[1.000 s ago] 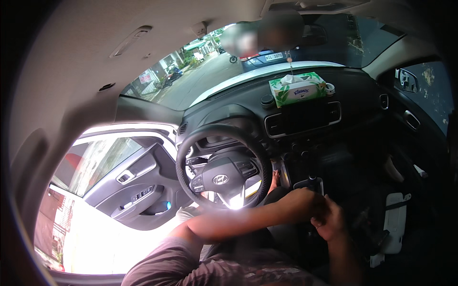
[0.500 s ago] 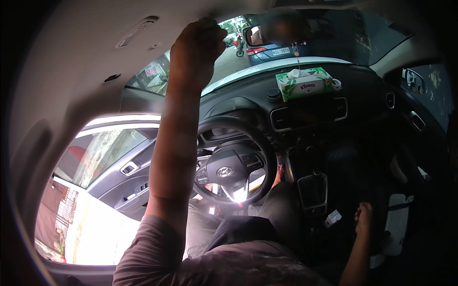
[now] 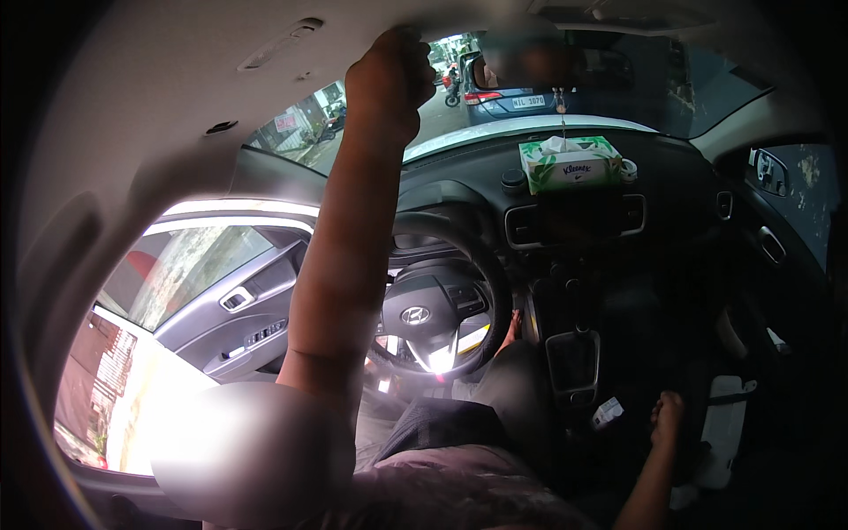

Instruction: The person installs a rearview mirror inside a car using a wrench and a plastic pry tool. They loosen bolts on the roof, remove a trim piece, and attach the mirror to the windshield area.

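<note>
The roof lining (image 3: 181,97) spans the upper left of the cabin and meets the top edge of the windshield. The left hand (image 3: 386,81) is raised to the lining at that edge, forearm nearly vertical in front of the steering wheel (image 3: 422,311). Its fingers are curled; whether they grasp a part cannot be determined, since the hand covers the contact area. The right hand (image 3: 669,417) is lowered, fingers bent inward; whether they enclose an item cannot be determined. A pale flat panel (image 3: 726,433) lies just to the right of this hand. A small white packet (image 3: 608,412) lies to its left, beside the rear end of the centre console (image 3: 572,393). Forward, a green-and-white tissue box (image 3: 572,170) rests on the dashboard (image 3: 676,159). The driver's door (image 3: 221,327) stands at left. A blue vehicle (image 3: 490,110) is visible through the windshield.
</note>
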A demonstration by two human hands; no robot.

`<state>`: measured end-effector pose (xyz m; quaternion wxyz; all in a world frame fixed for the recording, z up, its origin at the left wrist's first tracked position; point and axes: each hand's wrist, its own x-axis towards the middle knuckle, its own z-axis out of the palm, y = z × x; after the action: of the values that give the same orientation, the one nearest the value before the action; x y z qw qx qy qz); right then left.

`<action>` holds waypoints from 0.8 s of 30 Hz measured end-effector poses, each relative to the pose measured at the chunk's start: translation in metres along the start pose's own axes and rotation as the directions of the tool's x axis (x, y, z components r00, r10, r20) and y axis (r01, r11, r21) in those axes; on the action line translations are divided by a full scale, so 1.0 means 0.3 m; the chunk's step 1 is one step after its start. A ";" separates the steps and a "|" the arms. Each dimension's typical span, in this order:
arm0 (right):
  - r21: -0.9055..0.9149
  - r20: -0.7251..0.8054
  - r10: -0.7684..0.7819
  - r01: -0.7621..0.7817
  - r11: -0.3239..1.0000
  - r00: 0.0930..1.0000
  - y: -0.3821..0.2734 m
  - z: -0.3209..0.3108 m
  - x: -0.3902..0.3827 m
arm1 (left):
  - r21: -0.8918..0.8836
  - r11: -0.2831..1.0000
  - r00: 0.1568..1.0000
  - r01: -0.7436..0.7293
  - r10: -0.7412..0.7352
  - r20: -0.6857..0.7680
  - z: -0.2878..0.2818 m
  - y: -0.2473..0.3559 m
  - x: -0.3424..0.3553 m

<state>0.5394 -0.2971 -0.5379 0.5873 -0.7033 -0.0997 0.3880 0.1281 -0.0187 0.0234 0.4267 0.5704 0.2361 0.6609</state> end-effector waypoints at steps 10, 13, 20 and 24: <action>-0.032 0.008 -0.017 0.018 0.999 1.000 -0.029 0.026 -0.015 | 0.581 0.655 0.875 -0.483 0.337 0.348 -0.099 -0.033 0.045; -0.038 -0.023 -0.045 0.045 0.998 0.999 -0.026 0.021 -0.023 | 0.670 0.371 0.757 -0.643 0.445 0.479 -0.092 -0.040 0.031; -0.060 0.000 -0.046 0.046 0.997 0.999 -0.034 0.025 -0.022 | -0.407 0.879 0.920 0.250 -0.085 0.382 -0.046 -0.003 0.063; -0.039 -0.013 -0.042 0.041 0.998 0.999 -0.030 0.028 -0.019 | -0.531 0.675 0.780 0.512 -0.108 0.616 -0.096 -0.053 0.100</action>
<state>0.5329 -0.2914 -0.5273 0.5824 -0.7147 -0.1178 0.3690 0.1057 0.0195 0.0203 0.7618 0.4856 -0.0511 0.4258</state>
